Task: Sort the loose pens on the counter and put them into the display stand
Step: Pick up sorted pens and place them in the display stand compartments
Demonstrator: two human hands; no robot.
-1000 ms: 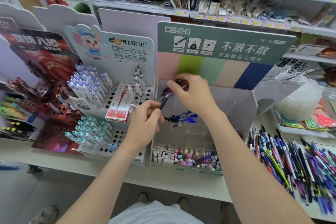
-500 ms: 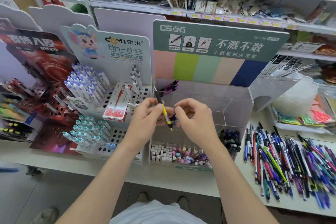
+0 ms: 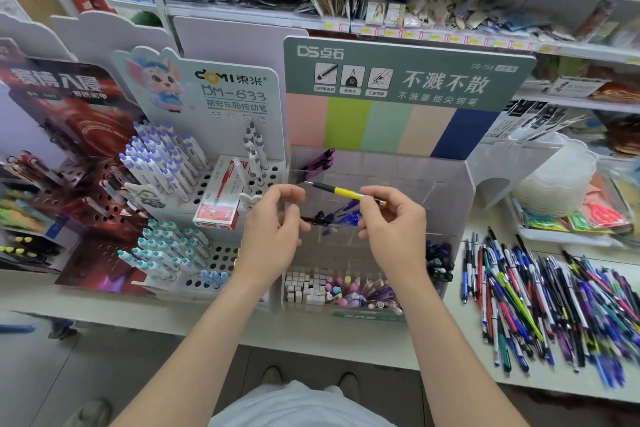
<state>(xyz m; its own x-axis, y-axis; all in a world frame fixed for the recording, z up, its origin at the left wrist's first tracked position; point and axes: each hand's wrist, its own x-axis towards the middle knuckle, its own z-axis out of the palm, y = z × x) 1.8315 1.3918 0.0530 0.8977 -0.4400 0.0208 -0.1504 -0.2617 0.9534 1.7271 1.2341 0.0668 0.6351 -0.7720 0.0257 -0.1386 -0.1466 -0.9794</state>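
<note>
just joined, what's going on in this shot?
A person is sorting pens at a shop counter. The right hand pinches a yellow pen near its rear end. The pen is roughly level, tip pointing left, above the clear display stand. The left hand is near the tip with fingers curled; whether it holds anything is unclear. The stand has purple pens at its back left and blue pens further forward. A big pile of loose pens lies on the counter to the right.
</note>
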